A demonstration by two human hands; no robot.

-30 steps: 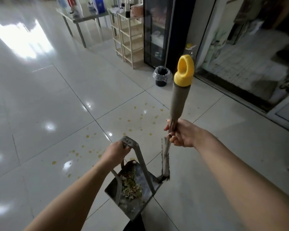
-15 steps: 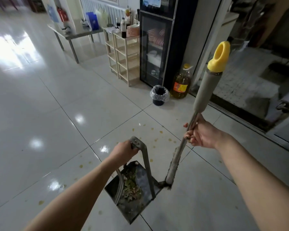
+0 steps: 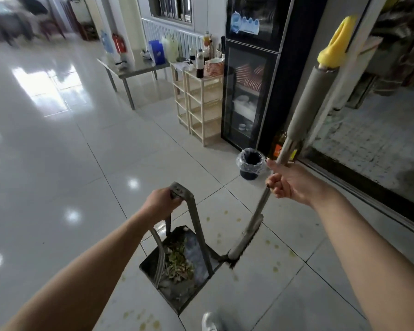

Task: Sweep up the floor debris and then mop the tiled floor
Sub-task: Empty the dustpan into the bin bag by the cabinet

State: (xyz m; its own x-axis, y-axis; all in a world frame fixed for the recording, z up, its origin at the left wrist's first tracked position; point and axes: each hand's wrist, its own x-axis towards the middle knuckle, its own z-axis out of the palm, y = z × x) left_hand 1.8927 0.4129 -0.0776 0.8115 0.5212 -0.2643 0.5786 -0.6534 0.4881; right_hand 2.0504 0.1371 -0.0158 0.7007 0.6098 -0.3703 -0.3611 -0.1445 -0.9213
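Note:
My left hand (image 3: 160,203) grips the top of the metal dustpan's handle (image 3: 191,216). The dark dustpan (image 3: 182,290) hangs low over the tiled floor and holds a heap of greenish scraps (image 3: 178,261). My right hand (image 3: 290,181) is closed on the thin metal shaft of the broom (image 3: 304,108), which has a grey foam sleeve and a yellow loop cap. The broom's brush head (image 3: 239,247) sits beside the pan's right edge. Yellowish spots (image 3: 276,269) dot the tiles around the pan.
A small black bin with a clear liner (image 3: 250,163) stands ahead by a black glass-door cabinet (image 3: 251,91). An oil bottle (image 3: 279,146) sits behind the broom shaft. Wooden shelves (image 3: 201,108) and a metal table (image 3: 134,70) line the wall. A doorway threshold (image 3: 368,194) runs along the right.
The view has risen and advanced toward the bin and cabinet. The broom has tilted further right, its cap moving up and right. Both hands keep their holds; the yellow spots now lie closer underfoot.

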